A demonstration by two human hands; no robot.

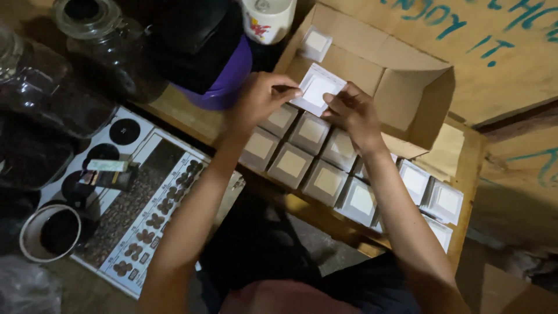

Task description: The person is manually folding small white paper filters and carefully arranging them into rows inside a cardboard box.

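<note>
Both my hands hold one small square white packet (317,88) above rows of similar packets. My left hand (261,96) pinches its left edge, my right hand (351,113) pinches its right edge. Below them, several grey-white square packets (292,163) lie side by side in rows on a wooden shelf (468,192). More white packets (449,201) sit at the right end. An open cardboard box (407,87) stands behind, with one packet (317,42) inside near its back wall.
A purple tub (229,81) holding a dark thing stands at the back. Glass jars (107,40) of dark contents are on the left. A printed chart of beans (145,215), a round cup (49,232) and a white can (268,18) are nearby. Cardboard sheets (500,52) lean at right.
</note>
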